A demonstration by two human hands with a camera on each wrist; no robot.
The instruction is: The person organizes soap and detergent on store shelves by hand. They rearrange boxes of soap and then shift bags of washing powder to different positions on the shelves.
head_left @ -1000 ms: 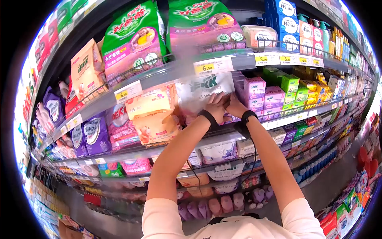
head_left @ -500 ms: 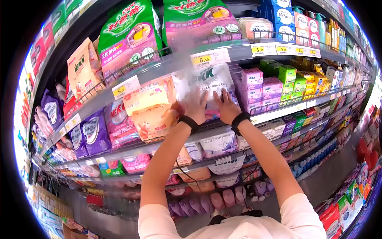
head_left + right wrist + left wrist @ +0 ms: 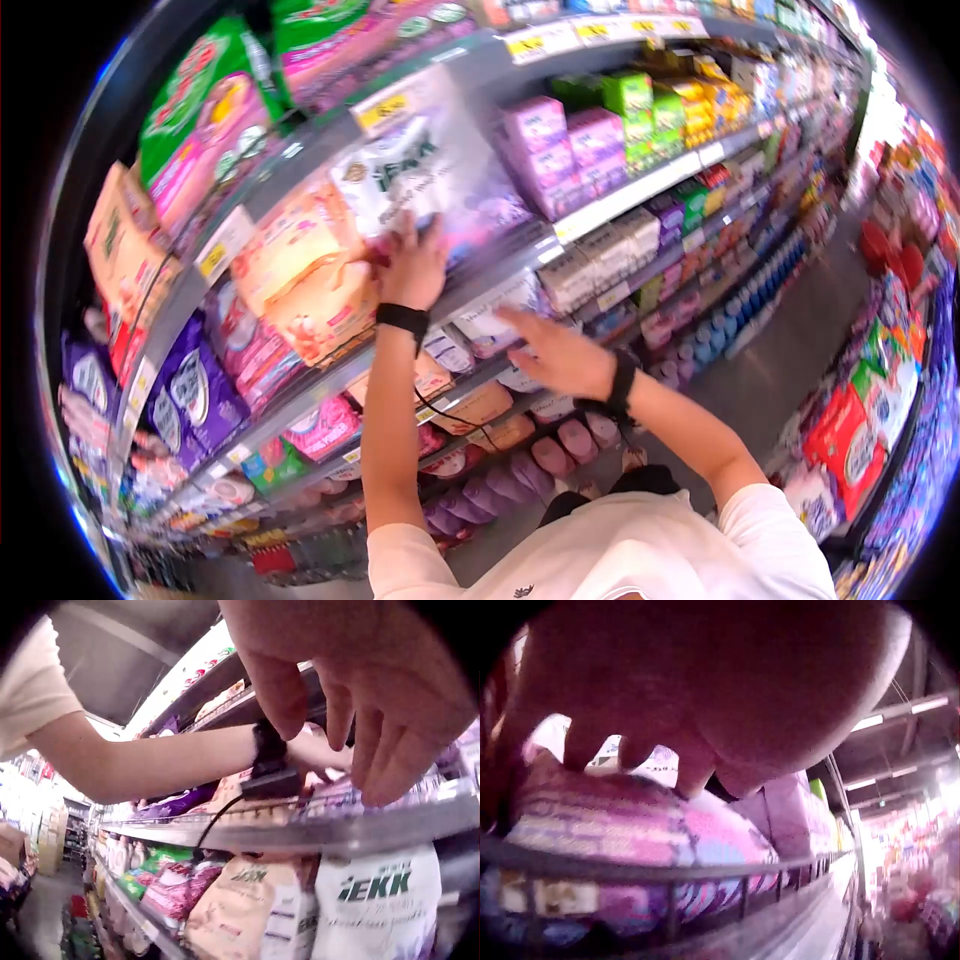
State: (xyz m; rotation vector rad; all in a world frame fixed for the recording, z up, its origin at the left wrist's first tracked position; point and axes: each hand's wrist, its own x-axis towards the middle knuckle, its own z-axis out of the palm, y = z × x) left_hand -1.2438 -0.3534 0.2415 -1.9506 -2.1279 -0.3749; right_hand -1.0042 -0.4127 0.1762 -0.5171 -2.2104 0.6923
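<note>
A white and purple bag of soap powder point(image 3: 400, 170) stands on the middle shelf behind the wire rail, blurred in the head view. My left hand point(image 3: 415, 268) rests on its lower front with the fingers spread. From the left wrist, those fingers reach over the bag's pink and purple lower part point(image 3: 637, 825), just above the rail point(image 3: 712, 871). Lower and to the right, my right hand point(image 3: 568, 355) hovers in front of the shelf edge, fingers stretched out and holding nothing. The right wrist view shows this hand's fingers point(image 3: 367, 750) hanging down, apart from the goods.
Left of the bag are peach-coloured powder bags point(image 3: 310, 280); to its right are stacked purple boxes point(image 3: 545, 150) and green boxes point(image 3: 630, 110). A price-tagged shelf edge point(image 3: 510, 250) runs below. Another white powder bag point(image 3: 379, 900) sits one shelf lower. An aisle point(image 3: 740, 400) lies at right.
Both hands were on the soap powder bag. My right hand has come off it and moved down and back, while my left hand stays on its front. The head view has turned right.
</note>
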